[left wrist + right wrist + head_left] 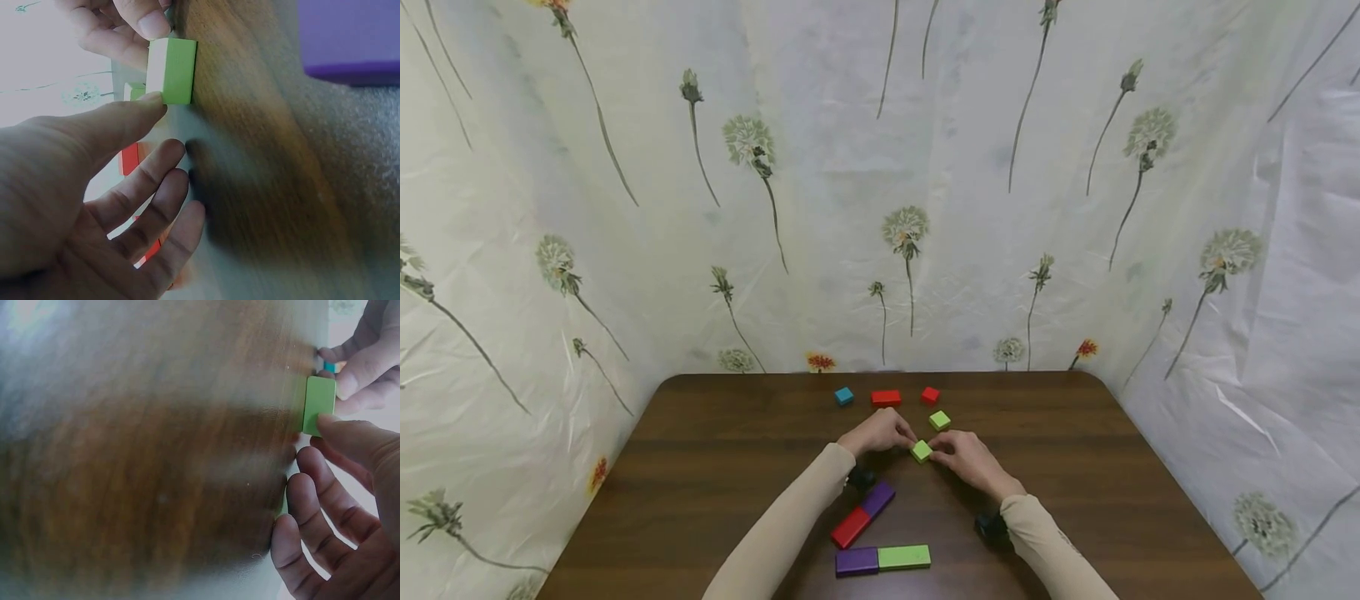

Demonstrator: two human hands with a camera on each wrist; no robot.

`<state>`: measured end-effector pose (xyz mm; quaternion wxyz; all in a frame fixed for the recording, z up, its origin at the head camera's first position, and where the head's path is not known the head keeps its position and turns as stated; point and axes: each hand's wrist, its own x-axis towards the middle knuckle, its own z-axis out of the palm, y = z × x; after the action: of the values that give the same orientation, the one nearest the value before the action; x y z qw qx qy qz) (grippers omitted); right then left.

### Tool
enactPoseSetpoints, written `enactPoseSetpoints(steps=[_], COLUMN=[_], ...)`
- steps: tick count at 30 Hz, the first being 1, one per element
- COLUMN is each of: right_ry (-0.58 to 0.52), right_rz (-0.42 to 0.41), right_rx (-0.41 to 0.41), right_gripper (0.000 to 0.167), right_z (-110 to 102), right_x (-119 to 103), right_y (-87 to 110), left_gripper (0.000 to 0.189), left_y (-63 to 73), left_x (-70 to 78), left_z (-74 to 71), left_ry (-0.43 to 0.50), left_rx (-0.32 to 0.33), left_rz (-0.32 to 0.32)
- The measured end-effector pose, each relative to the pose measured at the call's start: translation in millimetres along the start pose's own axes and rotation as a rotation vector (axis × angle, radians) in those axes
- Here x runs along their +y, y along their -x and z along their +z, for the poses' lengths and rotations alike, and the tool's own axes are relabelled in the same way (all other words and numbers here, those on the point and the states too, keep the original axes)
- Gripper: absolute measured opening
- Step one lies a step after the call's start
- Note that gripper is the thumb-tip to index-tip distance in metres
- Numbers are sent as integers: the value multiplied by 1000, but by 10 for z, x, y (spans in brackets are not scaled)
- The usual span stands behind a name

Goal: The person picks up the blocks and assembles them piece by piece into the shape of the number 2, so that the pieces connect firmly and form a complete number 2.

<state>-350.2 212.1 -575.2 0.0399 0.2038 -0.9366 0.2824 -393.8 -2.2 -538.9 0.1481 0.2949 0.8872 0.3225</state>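
A small lime green block sits on the brown table between the two hands. My left hand pinches its left side, with the thumb at one edge in the left wrist view and the other fingers spread below. From the opposite side my right hand pinches the same block, its thumb pressed to the near face in the right wrist view. Both index fingertips are partly hidden behind the block. Just beyond it lies a second lime green block.
Along the table's far edge lie a blue block, a long red block and a small red block. Nearer, a red block and purple block form a slanted row. A purple block adjoins a long green block.
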Motion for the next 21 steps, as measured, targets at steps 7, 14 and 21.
enactPoseSetpoints(steps=[7, 14, 21], right_ry=[-2, 22, 24], right_rz=[-36, -63, -115], right_rx=[-4, -19, -17], right_gripper=[11, 10, 9], right_z=[10, 45, 59], right_x=[-18, -73, -124], right_y=[-23, -1, -6], left_gripper=[12, 11, 10], left_y=[19, 66, 106], left_x=[-23, -78, -109], left_z=[-32, -40, -83], left_ry=[-3, -5, -13], left_rx=[-4, -41, -65], left_rz=[4, 20, 25])
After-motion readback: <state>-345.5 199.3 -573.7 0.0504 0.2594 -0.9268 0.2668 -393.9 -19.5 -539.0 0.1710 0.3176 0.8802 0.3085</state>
